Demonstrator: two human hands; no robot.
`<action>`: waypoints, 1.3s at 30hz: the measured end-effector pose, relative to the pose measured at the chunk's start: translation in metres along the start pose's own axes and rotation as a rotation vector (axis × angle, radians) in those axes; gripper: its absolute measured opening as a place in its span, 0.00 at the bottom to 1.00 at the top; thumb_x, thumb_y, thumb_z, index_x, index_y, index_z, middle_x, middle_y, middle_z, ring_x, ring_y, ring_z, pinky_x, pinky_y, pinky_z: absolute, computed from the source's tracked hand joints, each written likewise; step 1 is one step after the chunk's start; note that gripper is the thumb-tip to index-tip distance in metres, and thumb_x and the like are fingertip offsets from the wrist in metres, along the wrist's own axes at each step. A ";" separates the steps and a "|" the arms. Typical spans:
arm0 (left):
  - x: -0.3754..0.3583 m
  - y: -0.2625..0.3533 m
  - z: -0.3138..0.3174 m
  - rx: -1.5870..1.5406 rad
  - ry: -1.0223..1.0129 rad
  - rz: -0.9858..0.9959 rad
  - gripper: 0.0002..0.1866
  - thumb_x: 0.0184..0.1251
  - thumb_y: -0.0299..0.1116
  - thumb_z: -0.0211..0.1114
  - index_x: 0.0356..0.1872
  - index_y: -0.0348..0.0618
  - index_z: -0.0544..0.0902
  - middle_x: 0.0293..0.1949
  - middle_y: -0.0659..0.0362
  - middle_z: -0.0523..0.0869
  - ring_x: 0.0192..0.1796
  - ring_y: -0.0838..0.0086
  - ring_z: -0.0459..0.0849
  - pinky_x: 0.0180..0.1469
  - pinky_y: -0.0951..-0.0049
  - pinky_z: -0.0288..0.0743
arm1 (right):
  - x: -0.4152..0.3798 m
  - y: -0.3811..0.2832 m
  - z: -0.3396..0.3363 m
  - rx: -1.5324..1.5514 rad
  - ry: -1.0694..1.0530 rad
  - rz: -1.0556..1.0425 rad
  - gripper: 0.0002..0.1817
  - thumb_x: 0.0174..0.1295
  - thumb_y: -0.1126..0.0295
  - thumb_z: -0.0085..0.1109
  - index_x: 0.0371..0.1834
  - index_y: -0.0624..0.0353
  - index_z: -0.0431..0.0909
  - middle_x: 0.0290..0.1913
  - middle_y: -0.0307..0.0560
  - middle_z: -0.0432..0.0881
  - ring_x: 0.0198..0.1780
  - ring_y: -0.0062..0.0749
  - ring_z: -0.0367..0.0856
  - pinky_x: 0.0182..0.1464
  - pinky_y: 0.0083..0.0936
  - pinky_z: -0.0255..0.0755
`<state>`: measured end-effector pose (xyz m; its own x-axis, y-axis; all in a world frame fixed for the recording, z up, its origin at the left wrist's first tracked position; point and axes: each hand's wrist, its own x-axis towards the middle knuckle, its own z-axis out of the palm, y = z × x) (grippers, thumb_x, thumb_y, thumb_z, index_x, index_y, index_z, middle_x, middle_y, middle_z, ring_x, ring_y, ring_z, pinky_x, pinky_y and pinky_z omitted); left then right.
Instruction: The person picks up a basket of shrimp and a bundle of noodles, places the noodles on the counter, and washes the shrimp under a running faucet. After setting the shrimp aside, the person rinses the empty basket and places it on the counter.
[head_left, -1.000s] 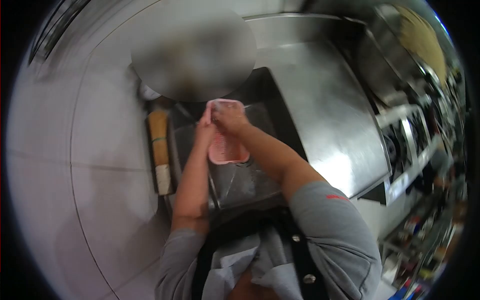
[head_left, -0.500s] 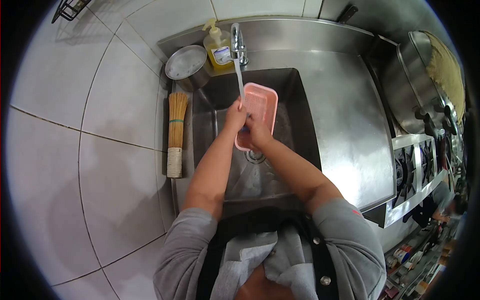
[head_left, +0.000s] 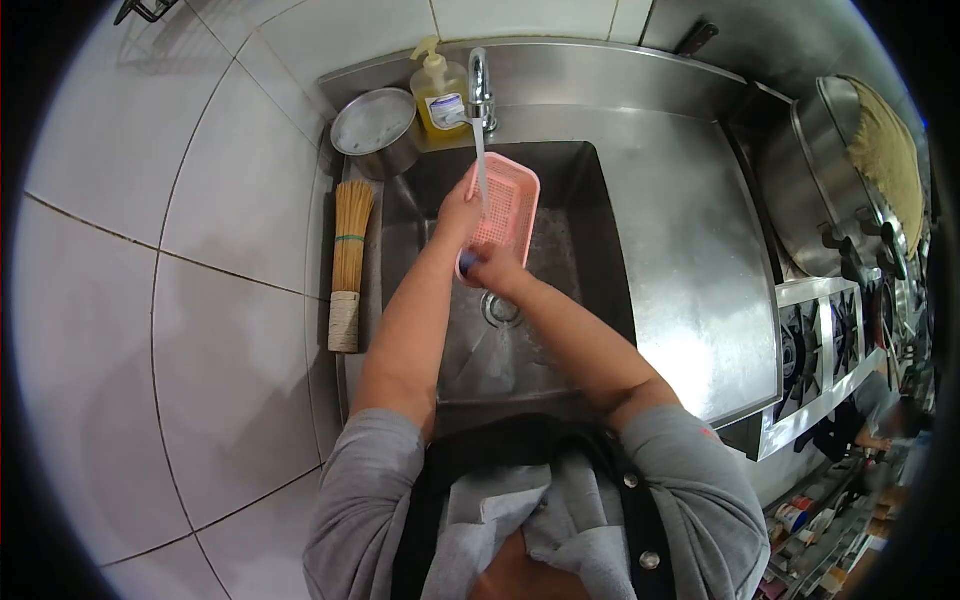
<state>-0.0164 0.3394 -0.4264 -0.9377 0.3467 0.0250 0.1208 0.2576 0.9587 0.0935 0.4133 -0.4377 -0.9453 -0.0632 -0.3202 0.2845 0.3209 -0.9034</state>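
Over the sink, a pink perforated plastic basket (head_left: 515, 205) is held tilted under the running tap (head_left: 480, 90). My left hand (head_left: 458, 217) is closed on its left rim, and water falls beside the fingers. At the basket's near end is my right hand (head_left: 497, 268), its fingers closed around a small blue thing (head_left: 468, 261) pressed against the wall. Most of that blue thing is hidden, so its kind cannot be made out. Below the basket, the drain (head_left: 500, 310) shows in the bottom of the metal sink (head_left: 585, 250).
Left of the tap stand a pump bottle of yellow soap (head_left: 441, 95) and a metal pot (head_left: 375, 130) with whitish contents. A bamboo whisk brush (head_left: 350, 265) lies along the left edge. On the right are a steel counter (head_left: 690, 250), large pots (head_left: 815, 180) and a stove (head_left: 815, 350).
The basket has shifted slightly left and away from me. My right hand has moved from the basket's middle to its near end, apart from my left hand, and the blue thing shows more.
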 end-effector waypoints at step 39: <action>-0.080 -0.070 0.027 -0.481 -0.354 -0.547 0.12 0.61 0.29 0.57 0.46 0.40 0.78 0.37 0.57 0.83 0.37 0.69 0.83 0.38 0.66 0.78 | -0.005 0.003 -0.054 -0.175 0.724 -0.341 0.20 0.63 0.62 0.51 0.56 0.60 0.74 0.64 0.62 0.63 0.66 0.52 0.61 0.66 0.34 0.58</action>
<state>0.0591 0.3175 -0.5033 -0.6548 0.5701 -0.4962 -0.5539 0.0848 0.8283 0.0905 0.4660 -0.4231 -0.8615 0.4224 0.2819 -0.0101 0.5407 -0.8411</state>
